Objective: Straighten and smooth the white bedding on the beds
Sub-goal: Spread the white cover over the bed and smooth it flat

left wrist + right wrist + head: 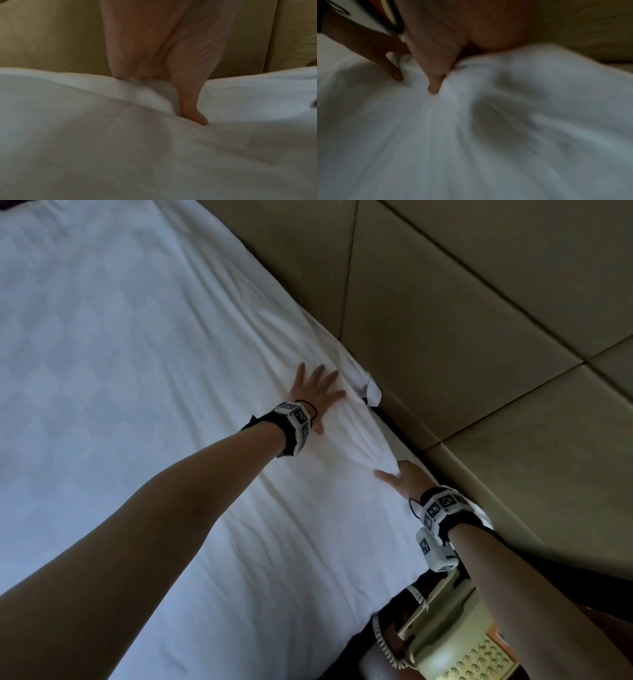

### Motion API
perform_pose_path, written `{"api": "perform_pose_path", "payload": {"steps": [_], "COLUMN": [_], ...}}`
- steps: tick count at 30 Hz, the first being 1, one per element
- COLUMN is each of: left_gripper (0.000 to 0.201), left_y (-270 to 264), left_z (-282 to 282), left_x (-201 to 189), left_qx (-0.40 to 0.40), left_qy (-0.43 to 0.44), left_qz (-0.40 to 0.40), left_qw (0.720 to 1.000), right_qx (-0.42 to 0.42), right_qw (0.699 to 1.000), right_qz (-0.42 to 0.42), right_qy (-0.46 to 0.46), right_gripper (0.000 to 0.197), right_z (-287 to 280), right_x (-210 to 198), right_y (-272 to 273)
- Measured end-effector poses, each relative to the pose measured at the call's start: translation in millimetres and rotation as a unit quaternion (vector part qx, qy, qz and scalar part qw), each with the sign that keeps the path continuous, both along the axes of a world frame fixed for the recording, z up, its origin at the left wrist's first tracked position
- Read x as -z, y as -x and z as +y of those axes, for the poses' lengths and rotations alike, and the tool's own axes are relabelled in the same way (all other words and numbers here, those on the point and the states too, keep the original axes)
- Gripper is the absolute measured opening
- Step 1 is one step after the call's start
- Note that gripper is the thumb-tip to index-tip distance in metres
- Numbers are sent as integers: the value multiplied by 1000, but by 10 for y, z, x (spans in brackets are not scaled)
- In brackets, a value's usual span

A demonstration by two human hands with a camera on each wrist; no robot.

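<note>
The white bedding [144, 378] lies spread over the bed, beside the padded wall [479, 302]. It looks soft, light and easy to wrinkle, best held at its edge. The left hand [313, 395] lies flat and open on it. The right hand [400, 477] pinches a fold at the right edge.

This looks like a hotel bedroom. A wide bed is made up in crisp white bedding with a faint woven check pattern [120, 371], the plain sort hotels use. Behind it the wall is covered with large padded beige upholstered panels [479, 302] divided by dark seams, serving as a headboard. Just beside the bed's corner sits a cream corded push-button telephone [459, 642] with a coiled cord, the usual bedside room phone.
</note>
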State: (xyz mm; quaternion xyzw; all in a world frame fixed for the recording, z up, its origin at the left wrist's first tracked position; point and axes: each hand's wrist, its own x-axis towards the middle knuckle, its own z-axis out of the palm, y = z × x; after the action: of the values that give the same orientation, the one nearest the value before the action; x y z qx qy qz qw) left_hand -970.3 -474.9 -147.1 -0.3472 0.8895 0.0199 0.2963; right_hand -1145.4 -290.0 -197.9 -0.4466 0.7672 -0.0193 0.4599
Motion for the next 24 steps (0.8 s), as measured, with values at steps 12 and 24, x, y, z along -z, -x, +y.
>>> {"api": "perform_pose_path", "payload": {"steps": [12,24], "left_gripper": [23,32], "left_y": [603,878], "left_z": [175,59], "left_x": [-528,-2], "left_qx": [-145,-126], "left_qy": [57,15], "left_qz": [335,286], "left_qw": [929,950], "right_qx": [23,18], "right_qw": [963,934], "right_qz": [159,342], "right_qy": [218,103], "right_gripper": [45,24], "right_z": [263,27], "right_x": [-849,-455], "right_y": [471,422]}}
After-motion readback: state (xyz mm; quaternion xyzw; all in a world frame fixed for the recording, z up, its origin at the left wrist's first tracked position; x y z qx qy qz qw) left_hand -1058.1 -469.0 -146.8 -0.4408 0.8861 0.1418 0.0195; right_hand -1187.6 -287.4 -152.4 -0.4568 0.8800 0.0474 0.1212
